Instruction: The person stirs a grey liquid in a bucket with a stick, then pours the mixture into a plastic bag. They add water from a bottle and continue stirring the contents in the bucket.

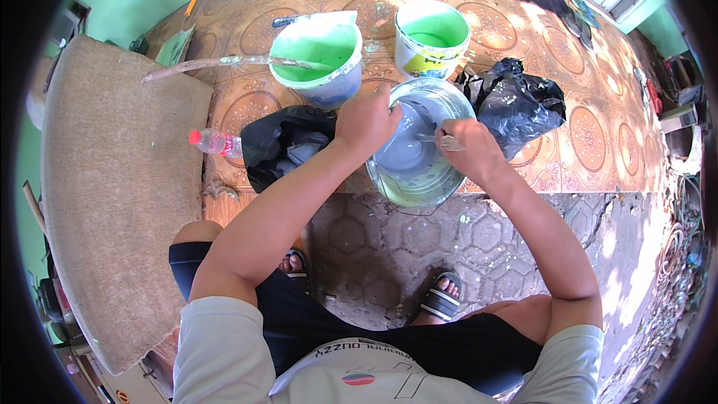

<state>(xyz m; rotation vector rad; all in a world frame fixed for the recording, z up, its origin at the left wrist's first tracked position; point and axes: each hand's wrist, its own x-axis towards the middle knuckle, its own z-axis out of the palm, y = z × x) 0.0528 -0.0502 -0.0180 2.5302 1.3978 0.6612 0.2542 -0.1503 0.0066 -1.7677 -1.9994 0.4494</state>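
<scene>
The left hand was closed over the rim of a grey paint bucket on the floor, while the right hand gripped a stirring stick, its end hidden in paint. Behind stood a white bucket with a yellow label, beside black bags whose contents could not be seen.

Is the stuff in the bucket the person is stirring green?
No, the bucket held by the left hand contains grey paint, which the right hand stirs.
</scene>
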